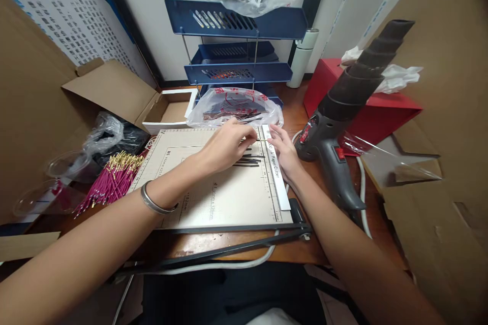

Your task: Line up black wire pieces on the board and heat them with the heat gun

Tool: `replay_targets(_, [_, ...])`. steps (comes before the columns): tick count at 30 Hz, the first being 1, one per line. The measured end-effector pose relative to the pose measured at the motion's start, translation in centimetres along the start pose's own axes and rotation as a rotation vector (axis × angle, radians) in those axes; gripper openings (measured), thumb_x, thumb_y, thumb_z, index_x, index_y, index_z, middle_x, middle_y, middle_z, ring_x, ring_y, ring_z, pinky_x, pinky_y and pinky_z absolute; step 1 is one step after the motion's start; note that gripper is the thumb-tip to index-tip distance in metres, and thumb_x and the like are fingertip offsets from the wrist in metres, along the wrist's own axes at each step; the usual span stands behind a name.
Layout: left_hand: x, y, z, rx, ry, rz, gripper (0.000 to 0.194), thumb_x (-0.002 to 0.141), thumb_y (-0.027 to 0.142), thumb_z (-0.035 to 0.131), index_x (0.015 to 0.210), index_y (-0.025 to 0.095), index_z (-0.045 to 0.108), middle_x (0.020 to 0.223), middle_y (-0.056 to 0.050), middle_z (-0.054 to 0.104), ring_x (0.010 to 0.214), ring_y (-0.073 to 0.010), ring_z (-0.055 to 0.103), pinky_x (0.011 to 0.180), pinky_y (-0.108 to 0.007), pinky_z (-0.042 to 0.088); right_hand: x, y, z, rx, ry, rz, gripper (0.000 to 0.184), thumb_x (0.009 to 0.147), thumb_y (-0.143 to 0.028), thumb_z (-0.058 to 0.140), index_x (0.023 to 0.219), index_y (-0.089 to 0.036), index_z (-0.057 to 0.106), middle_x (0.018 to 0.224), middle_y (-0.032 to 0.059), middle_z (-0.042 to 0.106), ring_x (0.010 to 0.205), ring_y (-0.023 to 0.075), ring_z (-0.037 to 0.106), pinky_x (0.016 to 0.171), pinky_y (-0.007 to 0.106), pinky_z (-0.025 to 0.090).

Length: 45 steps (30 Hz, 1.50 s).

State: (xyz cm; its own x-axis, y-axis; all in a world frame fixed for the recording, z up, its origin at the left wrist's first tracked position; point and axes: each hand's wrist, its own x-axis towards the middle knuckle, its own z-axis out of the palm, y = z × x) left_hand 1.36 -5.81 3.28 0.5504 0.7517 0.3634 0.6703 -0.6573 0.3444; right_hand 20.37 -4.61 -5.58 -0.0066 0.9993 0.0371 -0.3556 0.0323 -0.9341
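My left hand (231,143), a metal bangle on its wrist, is closed in a pinch above the paper cutter's board (206,183). A thin gold-coloured piece (262,139) stretches from its fingertips to my right hand (282,151), which grips the other end over the white guide strip (277,175) marked "Paper Cutter". What lies inside the fingertips is hidden. Several thin black strips (247,163), perhaps tubing, lie on the board just below my left hand. Beyond the hands, a clear plastic bag (238,106) with red print contains dark thin pieces.
Left of the board lies a heap of magenta wires (110,183) with gold ends, near clear plastic cups (68,167). An open cardboard box (152,111) and a blue rack (236,73) stand behind. At right are a heat gun (339,127) and a red tissue box (396,111).
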Motion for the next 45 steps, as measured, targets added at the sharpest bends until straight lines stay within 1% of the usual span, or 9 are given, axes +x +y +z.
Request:
replay_targets(8, [-0.1, -0.1, 0.9, -0.008, -0.022, -0.017, 0.012, 0.099, 0.014, 0.066, 0.098, 0.018, 0.076, 0.094, -0.005, 0.078, 0.092, -0.0242, 0.058, 0.083, -0.036, 0.044, 0.1, 0.1, 0.2, 0.031, 0.026, -0.015, 0.06, 0.064, -0.036, 0.082, 0.119, -0.031, 0.059, 0.147, 0.0039, 0.066, 0.151, 0.0277, 0.052, 0.133, 0.051, 0.033])
replay_targets(14, [0.2, 0.3, 0.8, -0.073, -0.013, -0.086, 0.011, 0.1, 0.016, 0.066, 0.097, 0.019, 0.077, 0.091, -0.004, 0.077, 0.09, -0.0226, 0.059, 0.084, -0.035, 0.044, 0.0, 0.0, 0.5, -0.038, 0.032, 0.031, 0.063, 0.073, -0.061, 0.081, 0.124, -0.031, 0.06, 0.148, 0.0055, 0.065, 0.15, 0.0307, 0.053, 0.13, 0.053, 0.04])
replay_targets(19, [0.4, 0.5, 1.2, -0.144, -0.014, -0.127, 0.01, 0.098, 0.017, 0.069, 0.096, 0.019, 0.079, 0.089, -0.004, 0.078, 0.086, -0.0211, 0.06, 0.085, -0.035, 0.045, -0.3, -0.5, 0.7, -0.039, 0.001, 0.064, 0.078, 0.069, -0.073, 0.082, 0.13, -0.032, 0.057, 0.158, 0.0033, 0.058, 0.152, 0.0311, 0.05, 0.132, 0.053, 0.037])
replay_targets(23, [0.7, 0.3, 1.4, -0.163, -0.021, -0.096, 0.014, 0.099, 0.019, 0.068, 0.098, 0.021, 0.081, 0.089, -0.004, 0.08, 0.086, -0.0214, 0.062, 0.085, -0.035, 0.046, -0.6, -0.8, 0.6, -0.083, -0.006, 0.053, 0.078, 0.071, -0.079, 0.079, 0.131, -0.032, 0.059, 0.159, 0.0022, 0.058, 0.155, 0.0307, 0.047, 0.133, 0.051, 0.035])
replay_targets(27, [2.0, -1.8, 0.7, -0.092, -0.031, -0.083, 0.016, 0.1, 0.024, 0.067, 0.099, 0.021, 0.082, 0.098, -0.005, 0.083, 0.091, -0.0229, 0.065, 0.09, -0.037, 0.047, -0.3, -0.3, 0.2, -0.14, 0.018, 0.016, 0.074, 0.078, -0.083, 0.07, 0.129, -0.03, 0.063, 0.154, 0.0044, 0.062, 0.154, 0.0296, 0.048, 0.134, 0.049, 0.031])
replay_targets(31, [4.8, -6.2, 0.0, 0.033, -0.044, -0.179, 0.02, 0.098, 0.027, 0.065, 0.098, 0.019, 0.083, 0.102, -0.01, 0.083, 0.094, -0.0258, 0.069, 0.089, -0.038, 0.048, 0.4, 0.8, 0.1, -0.068, 0.021, -0.017, 0.07, 0.081, -0.083, 0.064, 0.129, -0.031, 0.064, 0.152, 0.0028, 0.063, 0.154, 0.0279, 0.048, 0.135, 0.049, 0.029])
replay_targets(35, [7.9, -9.9, 1.0, 0.116, -0.089, -0.234, 0.024, 0.094, 0.027, 0.063, 0.101, 0.018, 0.084, 0.103, -0.012, 0.083, 0.091, -0.0257, 0.071, 0.084, -0.036, 0.049, 0.6, 1.2, 0.0, -0.039, 0.007, 0.006, 0.067, 0.084, -0.081, 0.064, 0.13, -0.033, 0.063, 0.152, 0.0016, 0.063, 0.154, 0.0275, 0.048, 0.134, 0.05, 0.031])
replay_targets(41, [11.5, -10.7, 4.0, 0.164, -0.13, -0.224, 0.024, 0.093, 0.024, 0.063, 0.103, 0.02, 0.085, 0.102, -0.01, 0.083, 0.095, -0.026, 0.069, 0.087, -0.035, 0.05, 0.2, 0.8, 0.2, -0.041, 0.001, 0.024, 0.068, 0.085, -0.079, 0.064, 0.133, -0.031, 0.062, 0.155, 0.0034, 0.06, 0.157, 0.0283, 0.043, 0.134, 0.05, 0.031])
replay_targets(45, [12.3, -10.4, 4.8, 0.164, -0.151, -0.211, 0.02, 0.09, 0.026, 0.068, 0.1, 0.021, 0.085, 0.102, -0.009, 0.083, 0.101, -0.0281, 0.069, 0.09, -0.035, 0.05, 0.2, 0.5, 0.4, -0.037, 0.004, 0.049, 0.071, 0.08, -0.08, 0.067, 0.131, -0.03, 0.061, 0.156, 0.0044, 0.058, 0.157, 0.0291, 0.043, 0.135, 0.049, 0.029])
